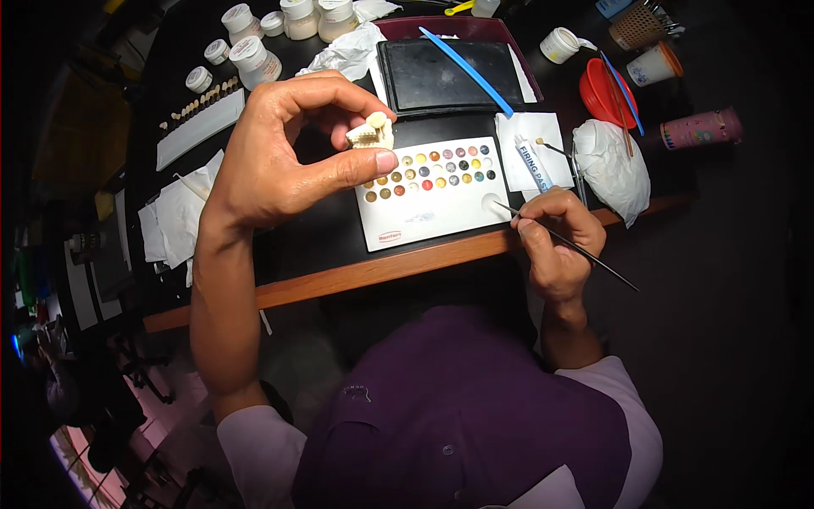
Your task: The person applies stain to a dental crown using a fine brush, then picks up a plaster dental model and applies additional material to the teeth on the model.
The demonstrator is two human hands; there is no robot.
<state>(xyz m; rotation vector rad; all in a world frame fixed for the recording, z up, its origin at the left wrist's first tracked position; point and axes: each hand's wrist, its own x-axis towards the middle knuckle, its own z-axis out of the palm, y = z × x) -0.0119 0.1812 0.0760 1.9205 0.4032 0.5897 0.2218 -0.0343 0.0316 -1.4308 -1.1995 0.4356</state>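
Note:
Raised over the table, my left hand [284,148] pinches a small cream-coloured dental model [373,132] with a tooth-like piece at its top between thumb and fingers. My right hand [560,237] is closed round a thin dark brush [593,259]. The brush's tip rests at or just above a shallow round well in the white palette [437,219]; contact cannot be made out. Rows of small coloured paint dabs [441,170] fill the palette's upper part, partly covered by my left thumb. Beside my right hand lies a white and blue paste tube [534,164] on white paper.
A black flat case [449,76] with a blue strip [466,72] across it lies behind the palette. White jars [254,61] and a shade-tab row [199,106] stand far left. A red bowl [604,93], crumpled tissue [615,165] and pink tumbler [702,129] are right. The wooden edge [381,273] runs in front.

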